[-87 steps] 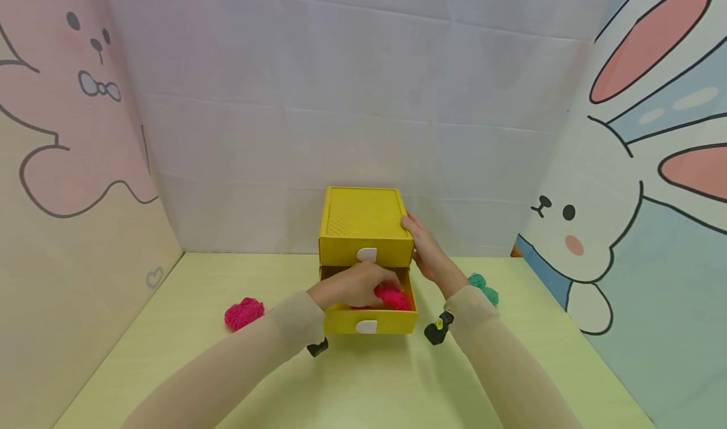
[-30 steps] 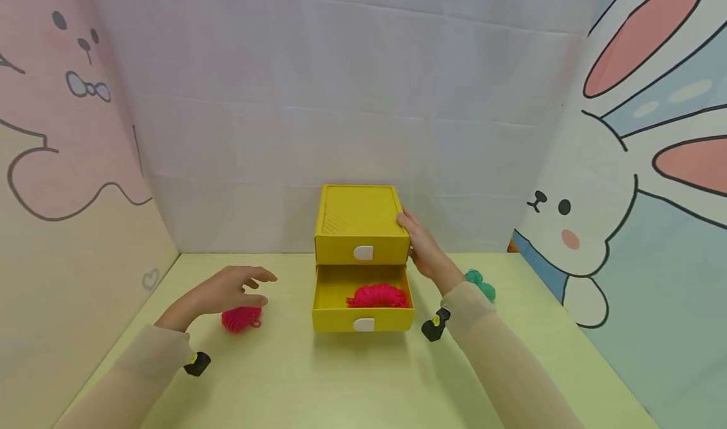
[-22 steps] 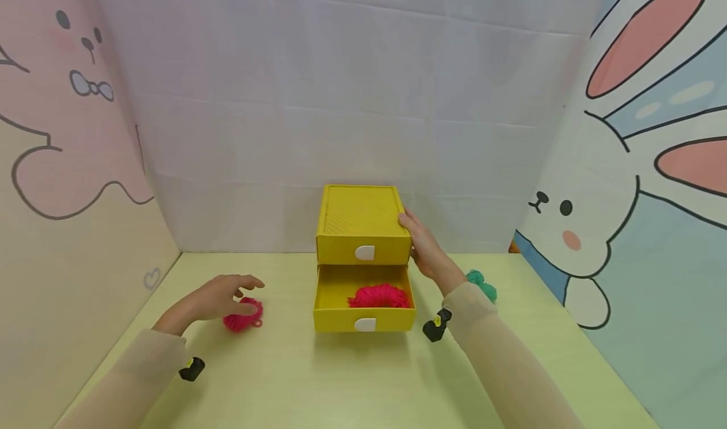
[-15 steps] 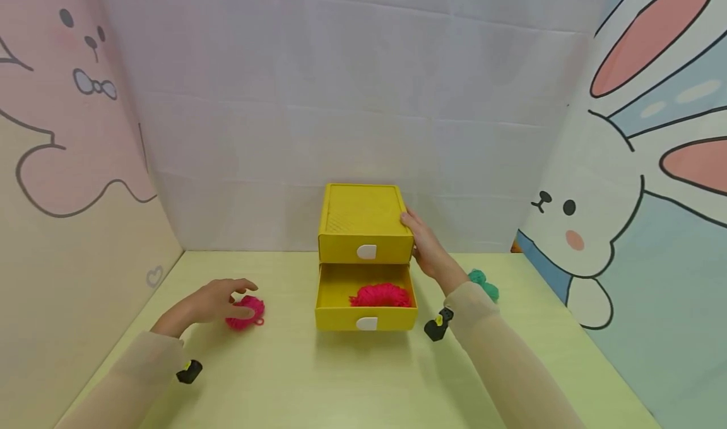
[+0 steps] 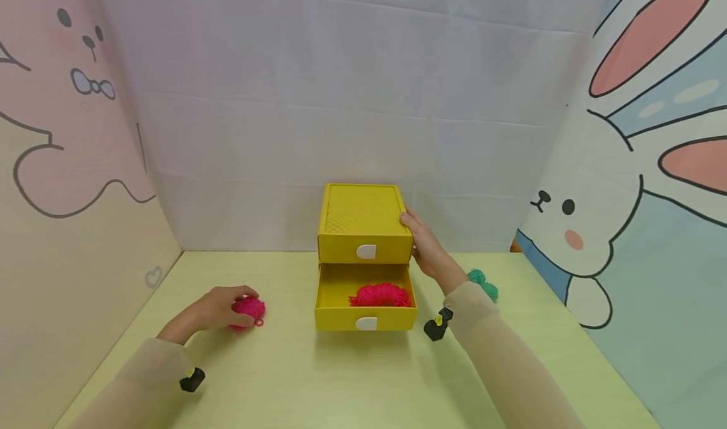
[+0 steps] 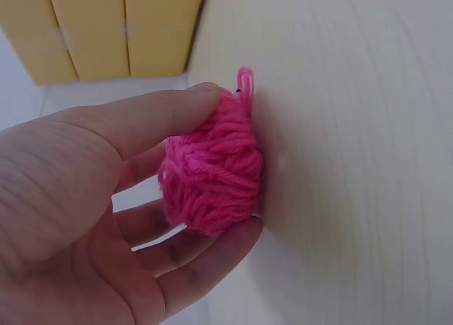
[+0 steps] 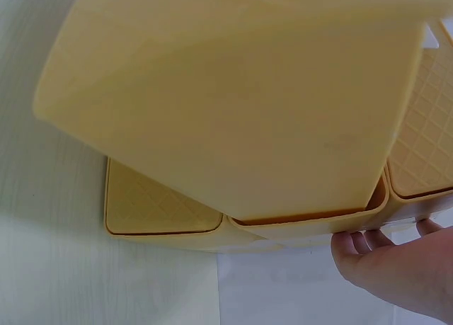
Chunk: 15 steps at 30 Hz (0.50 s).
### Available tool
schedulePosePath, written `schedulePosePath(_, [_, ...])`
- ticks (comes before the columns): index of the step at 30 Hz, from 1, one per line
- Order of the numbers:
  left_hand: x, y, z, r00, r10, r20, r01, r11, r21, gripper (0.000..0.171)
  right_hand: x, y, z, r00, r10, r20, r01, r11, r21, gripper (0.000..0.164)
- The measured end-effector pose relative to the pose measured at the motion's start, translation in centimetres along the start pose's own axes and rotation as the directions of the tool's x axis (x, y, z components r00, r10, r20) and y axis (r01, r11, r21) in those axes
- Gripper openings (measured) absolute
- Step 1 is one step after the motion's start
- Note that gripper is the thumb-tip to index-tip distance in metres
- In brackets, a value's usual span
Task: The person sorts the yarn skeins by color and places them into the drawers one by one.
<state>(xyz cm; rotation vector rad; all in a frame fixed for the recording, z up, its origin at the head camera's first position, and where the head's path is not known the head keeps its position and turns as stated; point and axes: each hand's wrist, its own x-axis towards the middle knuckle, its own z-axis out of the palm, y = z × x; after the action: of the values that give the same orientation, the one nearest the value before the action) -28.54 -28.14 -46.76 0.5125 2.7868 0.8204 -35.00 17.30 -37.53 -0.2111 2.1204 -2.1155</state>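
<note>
My left hand (image 5: 218, 308) holds a small pink ball of yarn (image 6: 212, 170) at the left of the table, thumb on one side and fingers on the other. A short loop of yarn sticks out past the thumb. My right hand (image 5: 427, 252) rests against the right side of a yellow drawer cabinet (image 5: 363, 208), near its top edge; its fingertips (image 7: 347, 251) touch the wall in the right wrist view. Below the top drawer, one drawer (image 5: 341, 318) is pulled out. A bright pink skein of yarn (image 5: 382, 295) lies inside it, towards the right.
Teal yarn (image 5: 483, 285) lies right of the cabinet, partly behind my right forearm. In the right wrist view, a closed drawer (image 7: 163, 204) sits beneath the pulled-out one. A white back wall (image 5: 284, 132) and cartoon-printed side panels (image 5: 681, 258) enclose the table (image 5: 363, 385).
My left hand has let go of the pink yarn in the drawer, moved left and lowered onto the pink ball, where its fingers have closed in. My right hand has stayed on the cabinet.
</note>
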Motion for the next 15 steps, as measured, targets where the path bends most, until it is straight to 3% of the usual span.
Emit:
schedulePosePath(7, [0.1,0.9,0.1,0.999,0.045,0.010,-0.045,0.999,-0.017,0.047,0.2,0.0,-0.1,1.000,0.011,-0.007,-0.011,1.000,0.014,0.065])
schedulePosePath(15, [0.6,2.9,-1.2,0.991,0.129,0.024,-0.128,0.991,-0.023,0.049,0.1,0.1,-0.1,1.000,0.000,-0.003,0.000,1.000,0.017,0.064])
